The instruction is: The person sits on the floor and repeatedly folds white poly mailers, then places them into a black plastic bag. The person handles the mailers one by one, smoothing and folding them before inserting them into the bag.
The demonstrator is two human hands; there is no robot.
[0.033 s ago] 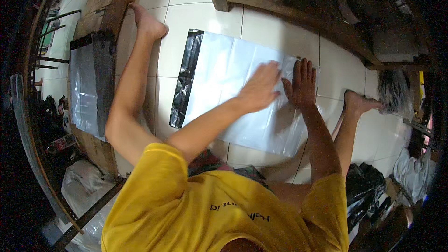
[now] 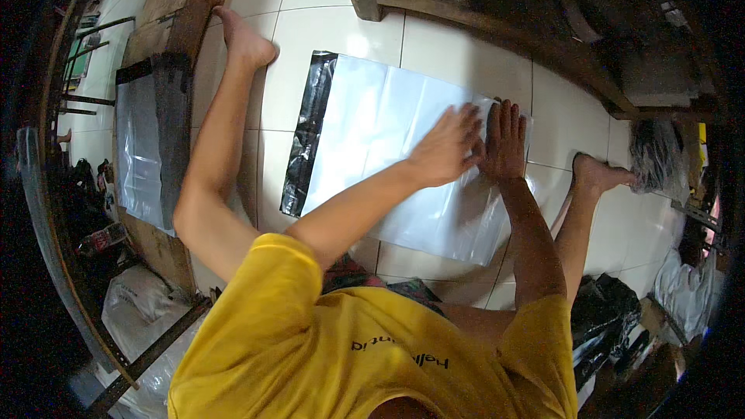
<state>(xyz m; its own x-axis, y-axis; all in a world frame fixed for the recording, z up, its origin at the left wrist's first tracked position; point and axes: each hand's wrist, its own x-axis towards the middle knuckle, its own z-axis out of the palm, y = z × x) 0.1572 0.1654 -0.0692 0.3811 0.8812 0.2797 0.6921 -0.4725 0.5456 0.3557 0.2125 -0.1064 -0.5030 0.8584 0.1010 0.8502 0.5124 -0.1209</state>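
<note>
Pale floor tiles [image 2: 326, 29] carry a white plastic sheet [image 2: 372, 132], black band [image 2: 308, 140] leftmost; its right part lies beneath the left hand [image 2: 446, 147], slightly blurred, and right hand [image 2: 504, 146], both spread, fingers extended.

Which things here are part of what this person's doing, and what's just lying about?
In use:
- white plastic sheet with black strip
- left hand, right hand, both over it

Lying about:
- similar sheet on wooden bench, untouched
- black plastic
- bottle

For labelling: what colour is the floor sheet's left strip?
The left strip is black; the head view shows it best.
</note>
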